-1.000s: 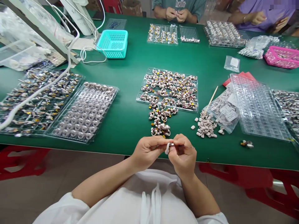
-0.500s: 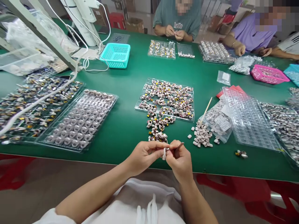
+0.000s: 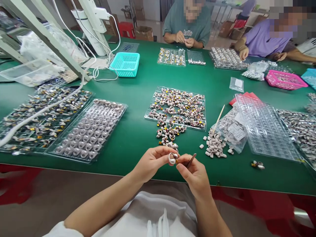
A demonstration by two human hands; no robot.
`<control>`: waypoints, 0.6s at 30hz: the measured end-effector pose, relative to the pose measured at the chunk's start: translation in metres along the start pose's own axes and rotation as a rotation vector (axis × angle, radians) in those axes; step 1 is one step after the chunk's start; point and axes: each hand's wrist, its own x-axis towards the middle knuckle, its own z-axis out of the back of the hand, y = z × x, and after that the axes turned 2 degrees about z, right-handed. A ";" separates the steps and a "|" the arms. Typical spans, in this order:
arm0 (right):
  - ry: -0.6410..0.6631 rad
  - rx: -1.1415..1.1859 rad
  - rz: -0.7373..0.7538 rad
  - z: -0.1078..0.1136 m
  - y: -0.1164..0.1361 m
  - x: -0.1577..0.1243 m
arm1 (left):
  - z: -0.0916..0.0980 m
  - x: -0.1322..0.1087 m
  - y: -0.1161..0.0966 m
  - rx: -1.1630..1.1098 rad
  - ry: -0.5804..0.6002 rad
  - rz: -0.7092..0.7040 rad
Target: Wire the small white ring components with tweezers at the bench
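My left hand pinches a small white curved part at the near edge of the green table. My right hand is closed against the same part and also grips a thin brown stick. Just beyond my hands lies a loose heap of similar parts with wires, spilling from a clear tray full of them. A small pile of white caps sits to the right.
Clear trays of parts lie at the left, an empty clear tray and a bag at the right. A teal basket, a pink basket, cables and a stand are farther back. Two people work across the table.
My hands have shifted slightly and turned the white part so its rounded face shows. The stick now points up and right. The camera has tilted up, showing more of the far side.
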 end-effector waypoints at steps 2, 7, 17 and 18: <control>0.000 0.022 -0.017 -0.005 -0.001 0.001 | -0.001 -0.001 0.001 0.046 -0.004 -0.018; -0.023 -0.005 -0.013 -0.006 0.000 0.002 | -0.005 -0.004 0.001 0.142 -0.066 -0.101; -0.064 -0.030 0.065 -0.007 -0.004 -0.002 | -0.004 -0.006 0.014 0.326 -0.092 -0.228; -0.071 -0.033 0.070 -0.007 -0.004 -0.002 | -0.004 -0.005 0.015 0.306 -0.086 -0.213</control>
